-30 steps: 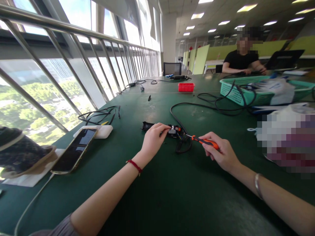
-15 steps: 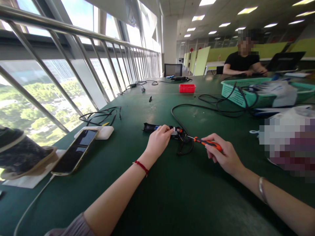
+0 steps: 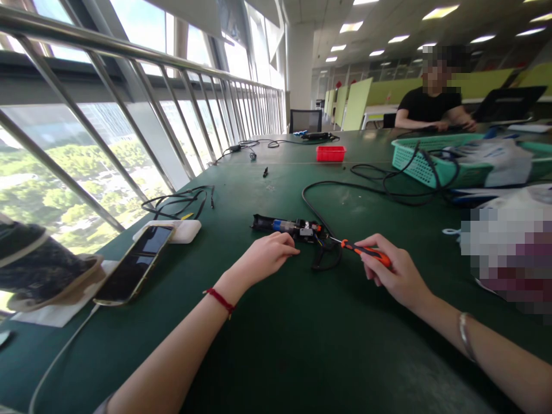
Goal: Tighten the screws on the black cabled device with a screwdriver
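Where the bare right hand (image 3: 399, 273) grips: thumb and fingers are clamped around the orange-and-black handle of a slender metal-shafted screwdriver (image 3: 366, 252), pointed left.
Screwdriver tip: at the right end of an opened, tubular black device (image 3: 287, 227); contact cannot be told.
Bare left hand (image 3: 265, 256): fingers bent and bunched together just on the near side of the device; whether they touch it, or pinch anything small, cannot be made out.
Device: lying crosswise on the dark green tabletop (image 3: 276, 356), between and beyond the two hands, its blue band, silvery block, red-orange parts and thin wires exposed.
Long black cable (image 3: 340, 183): curving over the tabletop from near the device's right end toward a mint-green perforated plastic basket (image 3: 416, 164).
Left edge: a dark-screened smartphone (image 3: 133, 267) leans on a white rounded box (image 3: 186, 231).
Far side: a small red plastic bin (image 3: 330, 153); a seated person in black (image 3: 431, 106).
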Tool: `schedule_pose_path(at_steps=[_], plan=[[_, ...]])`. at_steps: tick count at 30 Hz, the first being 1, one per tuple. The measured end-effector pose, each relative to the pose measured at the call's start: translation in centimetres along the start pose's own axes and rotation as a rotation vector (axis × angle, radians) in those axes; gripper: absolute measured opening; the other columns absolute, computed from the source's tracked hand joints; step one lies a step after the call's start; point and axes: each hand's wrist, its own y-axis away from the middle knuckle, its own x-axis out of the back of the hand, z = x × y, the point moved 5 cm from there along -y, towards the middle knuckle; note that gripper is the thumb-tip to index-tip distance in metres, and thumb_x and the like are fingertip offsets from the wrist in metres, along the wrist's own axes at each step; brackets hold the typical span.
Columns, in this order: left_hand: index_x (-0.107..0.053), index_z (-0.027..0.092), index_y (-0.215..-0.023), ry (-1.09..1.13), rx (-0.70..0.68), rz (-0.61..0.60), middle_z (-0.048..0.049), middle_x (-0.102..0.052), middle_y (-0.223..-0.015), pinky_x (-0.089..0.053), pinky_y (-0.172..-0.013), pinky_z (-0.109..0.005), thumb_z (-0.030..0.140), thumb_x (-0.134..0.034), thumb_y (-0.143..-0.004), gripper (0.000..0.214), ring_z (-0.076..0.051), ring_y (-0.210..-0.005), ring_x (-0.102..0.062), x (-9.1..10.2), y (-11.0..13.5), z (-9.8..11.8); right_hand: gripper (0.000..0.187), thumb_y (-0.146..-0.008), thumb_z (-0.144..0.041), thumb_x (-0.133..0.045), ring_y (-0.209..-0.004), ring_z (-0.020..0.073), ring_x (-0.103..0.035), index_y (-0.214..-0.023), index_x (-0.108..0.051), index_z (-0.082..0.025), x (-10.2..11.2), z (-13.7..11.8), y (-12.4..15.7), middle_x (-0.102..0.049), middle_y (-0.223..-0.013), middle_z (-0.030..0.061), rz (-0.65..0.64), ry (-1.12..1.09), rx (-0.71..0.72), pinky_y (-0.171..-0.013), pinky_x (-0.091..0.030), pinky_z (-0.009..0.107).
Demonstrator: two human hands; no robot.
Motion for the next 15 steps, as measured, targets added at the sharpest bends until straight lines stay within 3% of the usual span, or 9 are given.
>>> schedule_pose_path(at_steps=[7,15], plan=[[-0.069,0.021,-0.106,-0.184,-0.014,-0.075,-0.0042,-0.063,-0.103,-0.049,-0.078,-0.024,0.012,-0.05,-0.089,0.026,-0.015,-0.091,-0.06,-0.1,-0.6,1.4,0.02,-0.089,-0.036,-0.046,-0.04,0.0104,-0.051,-0.095,-0.053,-0.018,-0.2,0.1,0.0,-0.055,-0.051,-0.0049,-0.008,0.012,0.007,-0.041,-0.04,0.022],[-0.065,0.017,-0.097,-0.122,0.021,0.095,-0.0048,-0.062,-0.098,-0.049,-0.078,-0.026,0.015,-0.048,-0.091,0.018,-0.016,-0.091,-0.059,-1.6,-1.1,1.5,0.018,-0.088,-0.035,-0.048,-0.039,0.0097,-0.051,-0.094,-0.054,-0.018,-0.3,0.0,-0.1,-0.055,-0.05,-0.0054,-0.004,0.032,-0.005,-0.04,-0.039,0.021]])
